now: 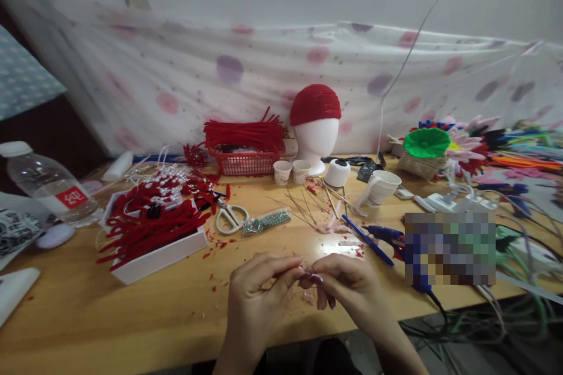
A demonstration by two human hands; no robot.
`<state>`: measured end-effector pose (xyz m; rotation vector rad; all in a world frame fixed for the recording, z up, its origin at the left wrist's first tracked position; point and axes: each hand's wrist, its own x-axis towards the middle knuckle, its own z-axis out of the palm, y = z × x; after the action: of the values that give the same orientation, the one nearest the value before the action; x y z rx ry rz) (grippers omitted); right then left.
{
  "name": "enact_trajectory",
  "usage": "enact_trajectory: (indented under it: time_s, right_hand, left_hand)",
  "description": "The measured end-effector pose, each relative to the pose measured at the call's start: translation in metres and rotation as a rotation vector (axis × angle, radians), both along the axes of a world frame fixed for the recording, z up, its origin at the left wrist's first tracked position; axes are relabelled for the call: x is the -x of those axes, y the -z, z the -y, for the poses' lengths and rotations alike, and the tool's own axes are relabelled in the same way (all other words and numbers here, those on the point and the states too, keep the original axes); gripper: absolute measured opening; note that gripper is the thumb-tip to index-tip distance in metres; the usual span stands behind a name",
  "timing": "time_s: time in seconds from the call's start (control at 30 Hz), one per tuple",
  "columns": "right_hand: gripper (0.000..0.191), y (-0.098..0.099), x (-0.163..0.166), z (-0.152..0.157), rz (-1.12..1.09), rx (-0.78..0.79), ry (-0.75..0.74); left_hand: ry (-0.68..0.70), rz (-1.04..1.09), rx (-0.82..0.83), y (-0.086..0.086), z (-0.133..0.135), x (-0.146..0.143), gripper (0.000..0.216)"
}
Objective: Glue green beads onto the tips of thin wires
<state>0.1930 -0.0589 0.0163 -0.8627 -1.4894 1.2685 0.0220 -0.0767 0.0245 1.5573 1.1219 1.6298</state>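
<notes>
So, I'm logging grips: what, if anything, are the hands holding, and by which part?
Cannot tell: left hand and right hand pinch close together; anything between their fingers is too small to identify.

The wall sheet (272, 73) is white with pink and purple spots, the mannequin head (317, 139) white, its cap (315, 104) and the basket (248, 164) red, the flower (426, 142) green, the fabric (26, 76) blue with white dots

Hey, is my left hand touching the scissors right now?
Apart. The head view shows tabletop with red scraps between your left hand and the scissors.
</notes>
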Motion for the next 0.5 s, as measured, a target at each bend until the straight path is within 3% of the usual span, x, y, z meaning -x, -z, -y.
enact_trajectory:
  time_s: [0.23, 0.5]
  right_hand:
    - [0.006, -0.0067, 0.0039, 0.0022, 0.052, -0.087, -0.016]
    - [0.012, -0.0086, 0.0040, 0.0034, 0.080, -0.110, -0.009]
  left_hand:
    - [0.056, 0.064, 0.006, 0.0014, 0.0010, -0.0035, 0.012]
    - [0.047, 0.011, -0.025, 0.0024, 0.0032, -0.0076, 0.012]
